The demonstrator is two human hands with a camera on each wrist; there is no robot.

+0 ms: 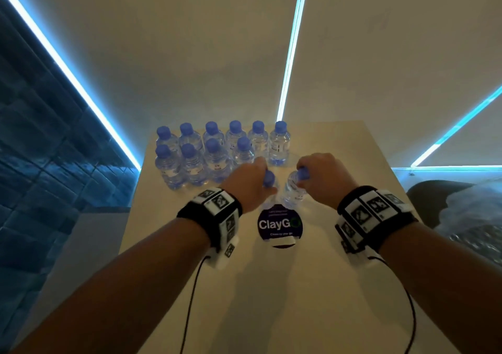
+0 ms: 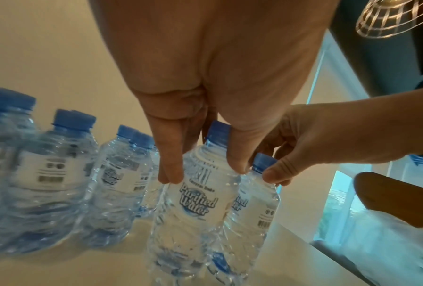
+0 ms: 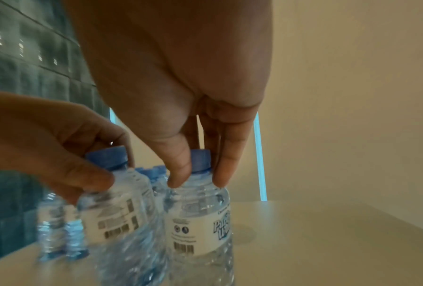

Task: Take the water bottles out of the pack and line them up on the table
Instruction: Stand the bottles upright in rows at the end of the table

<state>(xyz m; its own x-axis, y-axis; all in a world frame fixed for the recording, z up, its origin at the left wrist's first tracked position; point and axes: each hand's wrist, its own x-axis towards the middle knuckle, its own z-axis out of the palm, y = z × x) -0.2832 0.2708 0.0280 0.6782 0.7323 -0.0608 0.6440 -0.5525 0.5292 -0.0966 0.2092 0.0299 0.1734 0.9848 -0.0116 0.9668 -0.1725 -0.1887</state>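
Head view: the left hand [image 1: 248, 181] and right hand [image 1: 322, 174] each pinch a bottle by the neck, just in front of the two bottle rows [image 1: 217, 149] on the table [image 1: 339, 272]. Likely next: set both down at the front row's right end.

Bottles [image 1: 217, 160] clear ribbed plastic, glossy; caps [image 1: 212, 127] blue plastic; table [image 1: 326, 285] smooth matt.

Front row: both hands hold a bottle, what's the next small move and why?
Probably set the left hand's bottle down beside the fourth front-row bottle. The back row shows six bottles, the front only four, and the gap is just ahead. The right hand's bottle would follow.
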